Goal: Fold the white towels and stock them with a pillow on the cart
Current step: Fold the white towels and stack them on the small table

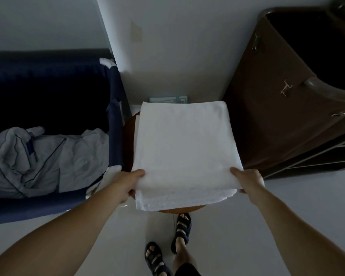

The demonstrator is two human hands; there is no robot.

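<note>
A white towel (184,148), folded into a rectangle of several layers, lies across a round wooden stool (128,140) in the middle of the view. My left hand (128,183) grips the towel's near left corner, thumb on top. My right hand (248,181) grips the near right corner the same way. A pale, crumpled pillow (38,162) with dark piping lies in the blue fabric bin of the cart (114,92) at the left.
A dark brown cart body (277,108) with metal latches and lower shelves stands at the right. A white wall column rises behind the stool. A teal item (168,99) peeks out behind the towel. My sandalled feet (167,244) stand on the pale floor.
</note>
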